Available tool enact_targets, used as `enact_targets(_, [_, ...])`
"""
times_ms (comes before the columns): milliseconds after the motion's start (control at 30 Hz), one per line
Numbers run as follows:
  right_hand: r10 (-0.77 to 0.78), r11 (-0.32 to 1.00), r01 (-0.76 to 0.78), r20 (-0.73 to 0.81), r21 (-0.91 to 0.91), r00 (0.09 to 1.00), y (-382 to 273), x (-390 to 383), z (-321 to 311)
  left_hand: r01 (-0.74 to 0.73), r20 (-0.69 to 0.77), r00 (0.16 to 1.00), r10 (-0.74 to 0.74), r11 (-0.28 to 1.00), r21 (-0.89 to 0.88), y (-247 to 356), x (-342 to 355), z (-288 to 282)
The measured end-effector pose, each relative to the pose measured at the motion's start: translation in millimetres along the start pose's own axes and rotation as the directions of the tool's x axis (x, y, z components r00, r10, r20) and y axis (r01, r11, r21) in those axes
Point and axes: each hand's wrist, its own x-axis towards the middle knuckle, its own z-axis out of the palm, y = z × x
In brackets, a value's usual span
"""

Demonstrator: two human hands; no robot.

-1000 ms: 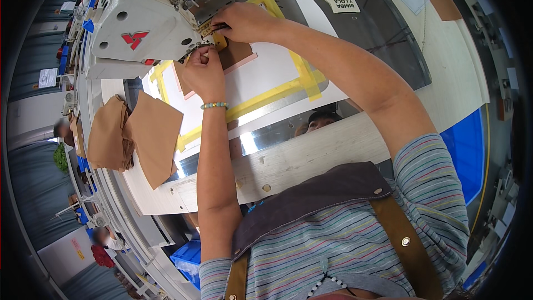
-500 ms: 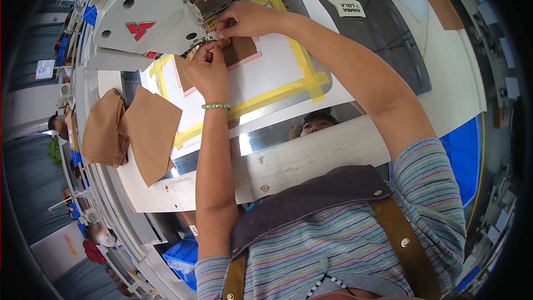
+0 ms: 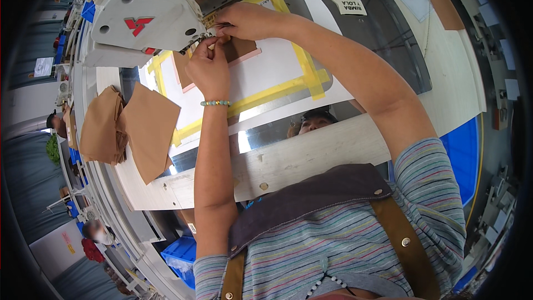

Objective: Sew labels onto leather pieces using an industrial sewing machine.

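Crowding the machine [image 3: 141, 19], left hand [image 3: 208, 70] pinches, hold unclear; right hand [image 3: 244, 20] grips a tool [image 3: 223, 25]; slipping may nick the panel [image 3: 242, 48].

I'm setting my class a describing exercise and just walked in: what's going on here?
Beside a white machine head, a person's left hand forms a pinch and the right hand holds a slim dark tool, both over a brown piece on a taped white sheet. Whether the left hand grips anything is unclear. More brown pieces lie to the left.

Left hand [image 3: 209, 71], right hand [image 3: 243, 21] close together; fingers [image 3: 219, 51] curled.
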Motion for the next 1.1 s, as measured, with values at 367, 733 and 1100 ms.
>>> enact_targets(367, [0.127,0.991,-0.130,-0.086,-0.034,0.988,3.5,4.6,2.7,0.013,-0.018,1.000,-0.013,1.000,-0.005,-2.8,1.6,4.8])
enact_targets(733, [0.191,0.978,-0.197,-0.080,-0.072,0.978,0.3,7.1,3.9,0.009,-0.052,0.999,-0.008,1.000,0.022,-13.3,10.1,6.2])
enact_targets(1100, [0.216,0.970,-0.221,-0.060,-0.096,0.975,0.0,9.6,4.1,0.040,-0.062,0.997,-0.039,0.999,0.024,-17.3,10.3,6.7])
